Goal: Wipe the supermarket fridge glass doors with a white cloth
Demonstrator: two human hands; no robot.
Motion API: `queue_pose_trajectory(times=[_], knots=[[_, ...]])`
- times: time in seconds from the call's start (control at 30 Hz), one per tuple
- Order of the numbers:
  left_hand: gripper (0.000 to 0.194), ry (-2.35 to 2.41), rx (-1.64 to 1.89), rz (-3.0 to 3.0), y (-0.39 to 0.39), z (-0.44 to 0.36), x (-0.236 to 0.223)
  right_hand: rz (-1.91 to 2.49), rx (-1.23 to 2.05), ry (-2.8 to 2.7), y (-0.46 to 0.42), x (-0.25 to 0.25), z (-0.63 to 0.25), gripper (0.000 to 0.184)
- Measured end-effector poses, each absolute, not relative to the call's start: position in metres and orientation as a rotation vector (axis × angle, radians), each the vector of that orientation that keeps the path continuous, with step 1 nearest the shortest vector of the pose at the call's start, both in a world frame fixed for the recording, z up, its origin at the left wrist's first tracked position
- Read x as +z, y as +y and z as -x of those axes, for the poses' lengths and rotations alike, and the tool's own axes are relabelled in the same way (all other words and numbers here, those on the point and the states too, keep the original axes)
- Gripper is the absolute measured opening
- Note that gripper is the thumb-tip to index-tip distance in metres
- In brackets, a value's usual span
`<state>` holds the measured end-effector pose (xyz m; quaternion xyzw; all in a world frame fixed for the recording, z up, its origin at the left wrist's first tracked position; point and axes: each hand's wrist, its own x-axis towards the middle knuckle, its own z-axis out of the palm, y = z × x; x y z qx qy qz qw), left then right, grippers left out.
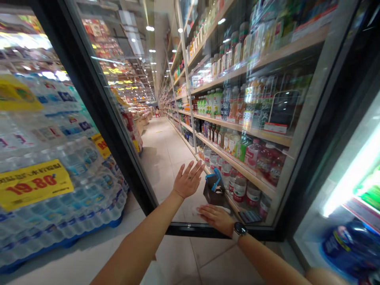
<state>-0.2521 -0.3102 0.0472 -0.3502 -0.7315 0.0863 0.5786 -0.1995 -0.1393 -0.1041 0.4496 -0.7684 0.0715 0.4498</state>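
Note:
A glass door (pixel 162 190) in a black frame stands swung open in front of me. My left hand (pixel 187 181) lies flat against or very near the glass, its fingers spread and nothing in them. Lower and to the right, my right hand (pixel 215 217) is pressed toward the pane over a white cloth (pixel 195 212), whose ends show on both sides of the fingers. A watch (pixel 240 228) is on my right wrist. Just beyond my hands, seen in or through the glass, is a dark box (pixel 209 194) with a blue strap (pixel 217 178).
Shelves of bottled drinks (pixel 231 142) appear in or through the glass. Stacked packs of bottled water (pixel 80 158) with a yellow price sign (pixel 35 184) stand to the left. At right is a lit cooler with large blue bottles (pixel 350 245). The floor (pixel 184 257) is tiled.

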Motion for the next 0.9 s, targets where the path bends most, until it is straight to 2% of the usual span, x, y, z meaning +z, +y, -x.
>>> queue_pose_trajectory(times=[0.13, 0.3, 0.47, 0.67, 0.9], knots=[[0.057, -1.718, 0.194, 0.815, -0.311, 0.253, 0.047, -1.007, 0.185, -1.898, -0.125, -0.056, 0.201, 0.031], [0.056, -1.688, 0.191, 0.828, -0.310, 0.253, 0.049, -0.558, 0.189, -1.768, -0.077, 0.014, 0.200, 0.046], [0.057, -1.726, 0.197, 0.822, -0.310, 0.252, 0.047, -0.247, 0.338, -1.537, -0.053, 0.037, 0.201, 0.056], [0.054, -1.737, 0.194, 0.827, -0.311, 0.253, 0.044, -0.399, 0.367, -1.670, -0.088, 0.012, 0.202, 0.055], [0.053, -1.750, 0.193, 0.833, -0.311, 0.255, 0.043, -0.949, 0.231, -1.944, -0.126, -0.074, 0.199, 0.036]])
